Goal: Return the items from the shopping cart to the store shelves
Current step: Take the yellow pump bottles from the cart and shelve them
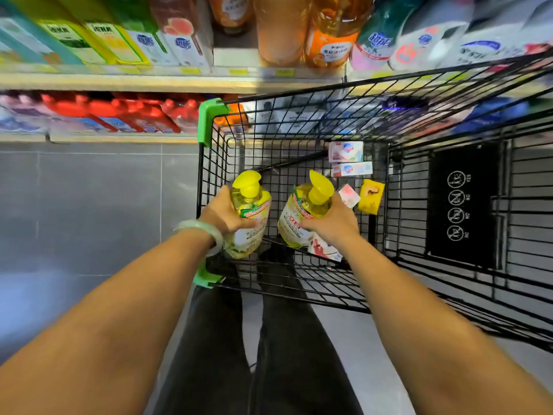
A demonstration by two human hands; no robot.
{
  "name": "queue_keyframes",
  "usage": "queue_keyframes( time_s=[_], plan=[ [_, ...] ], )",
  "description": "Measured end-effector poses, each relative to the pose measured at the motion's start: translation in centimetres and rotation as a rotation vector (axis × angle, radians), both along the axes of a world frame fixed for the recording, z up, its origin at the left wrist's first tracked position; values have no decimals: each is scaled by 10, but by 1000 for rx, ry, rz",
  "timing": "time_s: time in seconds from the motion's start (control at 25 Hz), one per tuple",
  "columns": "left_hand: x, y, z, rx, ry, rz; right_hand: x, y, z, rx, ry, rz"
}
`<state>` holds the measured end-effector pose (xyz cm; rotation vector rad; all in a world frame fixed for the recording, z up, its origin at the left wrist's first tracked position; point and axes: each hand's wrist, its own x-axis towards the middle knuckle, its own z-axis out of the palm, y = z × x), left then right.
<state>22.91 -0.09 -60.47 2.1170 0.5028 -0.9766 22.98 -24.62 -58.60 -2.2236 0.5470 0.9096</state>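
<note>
Inside the black wire shopping cart [419, 85] I hold two yellow pump bottles. My left hand [223, 214] grips the left yellow pump bottle [250, 205] by its side, over the cart's left wall. My right hand [332, 223] grips the right yellow pump bottle [308, 205], which leans to the left. On the cart floor lie two soap boxes [347, 151], a small pink packet [348, 195] and a yellow packet [371, 196]. A white and red pouch [321, 248] shows under my right wrist.
Store shelves [167, 82] run across the top: orange bottles [329, 34], green and white cartons [113, 40] above, red packs [125, 112] below. A gap with bare shelf shows left of the orange bottles. Grey tiled floor [89, 205] lies to the left. The cart's child-seat flap [463, 205] is at right.
</note>
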Motion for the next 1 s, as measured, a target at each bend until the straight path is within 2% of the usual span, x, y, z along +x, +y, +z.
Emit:
queue_keyframes(
  time_s=[0.12, 0.24, 0.44, 0.64, 0.84, 1.0],
  plan=[
    [0, 12, 35, -69, -71, 20, 6, 10, 43, -14, -42, 70],
    [7, 26, 77, -99, -171, -50, 15, 30, 94, -36, -96, 150],
    [13, 68, 163, -109, -376, -115, 17, 90, 179, -84, -271, 213],
    [4, 151, 235, 3, -497, -198, -7, 168, 238, -155, -449, 238],
    [-22, 247, 297, 191, -579, -370, -35, 258, 271, -151, -513, 265],
    [-51, 325, 324, 250, -623, -293, -47, 338, 299, -142, -537, 365]
  ],
)
